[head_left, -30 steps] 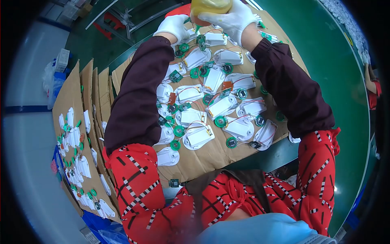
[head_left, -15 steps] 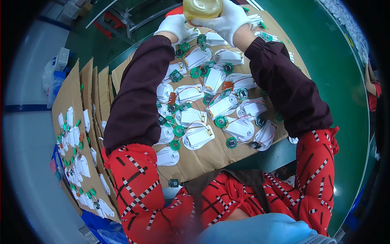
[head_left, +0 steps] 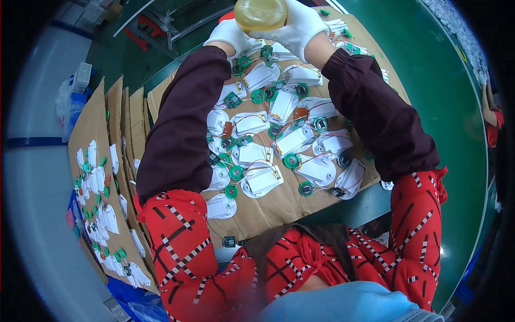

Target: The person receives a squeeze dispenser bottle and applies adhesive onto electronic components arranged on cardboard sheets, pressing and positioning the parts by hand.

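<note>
My right hand (head_left: pixel 303 29), in a white glove, is wrapped round a squat translucent bottle of yellowish stuff (head_left: pixel 261 14) at the top of the view. I see the bottle's round base, while its other end is hidden. Close beside it on the left is my gloved left hand (head_left: pixel 229 36). Its fingers lie partly behind the bottle, so I cannot make out what they hold. Beneath both hands, white plastic housings (head_left: pixel 261 180) with wires, green circuit boards (head_left: pixel 232 100) and round green-rimmed discs (head_left: pixel 291 160) cover a cardboard sheet (head_left: pixel 263 214).
Cardboard sheets (head_left: pixel 96 123) with similar white parts lean at the left. Something red (head_left: pixel 232 14) shows behind my left hand. Beyond the cardboard lies a green surface (head_left: pixel 429 96). Another person's arm (head_left: pixel 488 110) appears at the far right edge.
The bottle and my right hand have shifted slightly left and down. My left hand and the parts on the cardboard look the same.
</note>
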`<state>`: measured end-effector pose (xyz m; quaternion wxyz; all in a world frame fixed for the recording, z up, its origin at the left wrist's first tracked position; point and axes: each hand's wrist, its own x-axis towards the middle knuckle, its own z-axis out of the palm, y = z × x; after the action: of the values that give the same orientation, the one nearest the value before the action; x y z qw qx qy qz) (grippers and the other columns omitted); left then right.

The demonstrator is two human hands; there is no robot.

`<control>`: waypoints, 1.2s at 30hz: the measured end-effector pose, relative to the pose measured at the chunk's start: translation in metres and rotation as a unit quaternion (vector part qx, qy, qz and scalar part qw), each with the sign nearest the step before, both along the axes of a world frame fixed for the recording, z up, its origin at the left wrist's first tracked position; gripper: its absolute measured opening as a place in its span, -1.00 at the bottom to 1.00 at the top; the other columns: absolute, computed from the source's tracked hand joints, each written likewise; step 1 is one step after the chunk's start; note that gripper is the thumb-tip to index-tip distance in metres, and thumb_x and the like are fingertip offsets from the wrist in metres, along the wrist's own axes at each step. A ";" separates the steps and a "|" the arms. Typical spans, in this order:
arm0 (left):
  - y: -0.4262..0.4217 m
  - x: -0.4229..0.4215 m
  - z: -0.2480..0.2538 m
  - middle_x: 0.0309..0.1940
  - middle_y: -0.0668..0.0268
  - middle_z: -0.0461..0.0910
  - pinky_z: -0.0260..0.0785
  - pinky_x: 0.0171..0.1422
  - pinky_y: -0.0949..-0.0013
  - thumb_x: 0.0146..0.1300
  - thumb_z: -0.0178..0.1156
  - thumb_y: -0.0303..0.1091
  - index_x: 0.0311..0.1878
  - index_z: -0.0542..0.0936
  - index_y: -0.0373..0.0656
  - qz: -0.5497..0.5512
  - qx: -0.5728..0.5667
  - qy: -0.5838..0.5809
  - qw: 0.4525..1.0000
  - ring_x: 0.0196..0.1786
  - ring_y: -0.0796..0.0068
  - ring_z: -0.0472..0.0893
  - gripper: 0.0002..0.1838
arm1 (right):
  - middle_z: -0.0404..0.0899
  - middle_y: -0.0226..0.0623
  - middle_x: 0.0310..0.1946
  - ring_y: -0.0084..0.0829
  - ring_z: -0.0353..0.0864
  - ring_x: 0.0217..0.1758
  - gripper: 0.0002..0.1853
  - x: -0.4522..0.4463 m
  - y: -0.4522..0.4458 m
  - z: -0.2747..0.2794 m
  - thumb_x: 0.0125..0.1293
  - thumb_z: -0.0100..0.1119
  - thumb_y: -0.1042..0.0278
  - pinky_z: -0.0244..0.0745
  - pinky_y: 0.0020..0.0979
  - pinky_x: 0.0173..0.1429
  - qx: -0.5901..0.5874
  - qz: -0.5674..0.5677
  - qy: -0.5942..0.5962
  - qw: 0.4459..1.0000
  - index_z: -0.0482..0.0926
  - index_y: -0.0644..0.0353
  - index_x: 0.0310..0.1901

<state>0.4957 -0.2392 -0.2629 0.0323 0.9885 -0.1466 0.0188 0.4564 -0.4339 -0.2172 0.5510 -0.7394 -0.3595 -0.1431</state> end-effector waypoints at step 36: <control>-0.009 -0.014 0.016 0.02 0.10 0.58 0.40 0.20 0.27 -0.02 0.38 0.04 0.16 0.53 -0.08 0.060 -0.035 0.021 0.997 0.07 0.14 0.58 -0.32 | 0.56 -0.25 -0.05 -0.41 0.53 0.04 -0.26 0.015 -0.014 -0.005 -0.14 0.56 0.23 0.41 -0.40 0.16 0.053 -0.082 0.114 0.989 0.38 0.22 0.09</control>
<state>0.4821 -0.2485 -0.2473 0.0684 0.9940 -0.0855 0.0046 0.4718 -0.4476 -0.2220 0.6130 -0.7477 -0.2245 -0.1218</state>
